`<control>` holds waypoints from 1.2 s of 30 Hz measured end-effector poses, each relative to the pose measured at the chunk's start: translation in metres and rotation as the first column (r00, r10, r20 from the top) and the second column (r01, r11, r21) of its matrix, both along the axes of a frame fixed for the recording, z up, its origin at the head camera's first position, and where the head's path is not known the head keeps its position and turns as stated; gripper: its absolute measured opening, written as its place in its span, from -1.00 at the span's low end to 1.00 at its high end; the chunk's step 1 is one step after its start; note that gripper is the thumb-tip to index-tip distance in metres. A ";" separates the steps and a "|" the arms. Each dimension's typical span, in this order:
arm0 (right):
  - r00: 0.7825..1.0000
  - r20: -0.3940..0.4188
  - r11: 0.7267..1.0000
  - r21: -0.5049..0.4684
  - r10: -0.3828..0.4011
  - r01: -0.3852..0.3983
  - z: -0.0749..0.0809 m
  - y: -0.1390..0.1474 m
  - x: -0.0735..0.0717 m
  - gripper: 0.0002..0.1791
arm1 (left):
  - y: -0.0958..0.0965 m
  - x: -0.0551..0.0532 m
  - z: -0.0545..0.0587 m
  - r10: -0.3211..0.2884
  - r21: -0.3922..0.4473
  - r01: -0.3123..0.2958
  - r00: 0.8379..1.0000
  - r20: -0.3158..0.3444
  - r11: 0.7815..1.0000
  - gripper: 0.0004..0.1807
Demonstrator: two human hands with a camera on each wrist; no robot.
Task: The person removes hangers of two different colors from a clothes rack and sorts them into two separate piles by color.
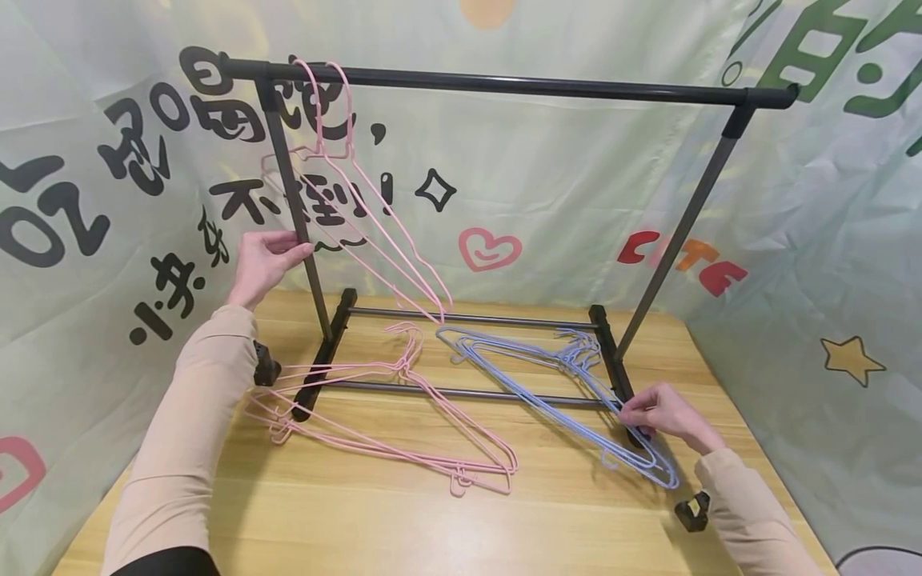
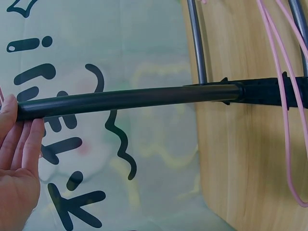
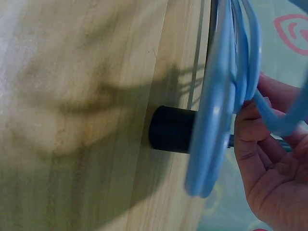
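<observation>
My left hand (image 1: 265,264) pinches the left post (image 1: 288,176) of a black garment rack between thumb and fingers. In the left wrist view, the fingers of that hand (image 2: 19,163) lie against the dark post (image 2: 130,98). Pink hangers (image 1: 350,112) hang by their hooks near the left end of the rack's top bar (image 1: 504,83). At the lower right, my right hand (image 1: 666,416) pinches the wire of a blue hanger in a bunch of blue hangers (image 1: 572,358). The right wrist view shows these blue hangers (image 3: 211,106) close up, partly hiding the fingers.
Several pink hangers (image 1: 403,366) lie overlapping across the rack's base on the wooden table (image 1: 403,536). Small black blocks stand near the left foot (image 1: 266,364) and the right front (image 1: 693,512). Printed cloth (image 1: 576,176) surrounds the table at the back and sides.
</observation>
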State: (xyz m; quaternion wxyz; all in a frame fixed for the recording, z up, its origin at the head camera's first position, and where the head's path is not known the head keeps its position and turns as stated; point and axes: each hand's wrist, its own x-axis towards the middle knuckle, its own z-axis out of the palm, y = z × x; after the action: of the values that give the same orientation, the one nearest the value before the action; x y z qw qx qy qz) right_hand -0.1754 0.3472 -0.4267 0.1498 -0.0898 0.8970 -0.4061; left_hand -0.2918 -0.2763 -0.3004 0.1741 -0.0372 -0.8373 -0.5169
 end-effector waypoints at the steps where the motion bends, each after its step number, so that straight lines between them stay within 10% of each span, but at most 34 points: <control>1: 1.000 0.000 1.000 0.003 -0.002 0.002 0.000 0.000 0.000 -0.77 | 0.000 0.000 0.000 -0.001 0.002 0.001 1.000 -0.001 1.000 -0.46; 18: 1.000 -0.004 0.999 -0.033 -0.017 0.017 0.014 0.000 -0.002 -0.72 | 0.001 0.000 0.001 -0.002 -0.020 0.002 1.000 0.002 1.000 -0.46; 36: 0.976 -0.191 0.994 0.041 0.105 -0.099 0.118 -0.076 -0.037 -0.60 | 0.000 0.000 0.000 0.012 -0.033 -0.012 1.000 -0.016 0.999 -0.49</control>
State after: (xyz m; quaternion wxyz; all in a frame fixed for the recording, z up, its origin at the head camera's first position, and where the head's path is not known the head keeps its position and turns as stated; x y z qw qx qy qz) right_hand -0.2122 0.2708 -0.3084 0.0844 -0.1721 0.9077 -0.3734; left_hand -0.2915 -0.2767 -0.3009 0.1833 -0.0393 -0.8444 -0.5018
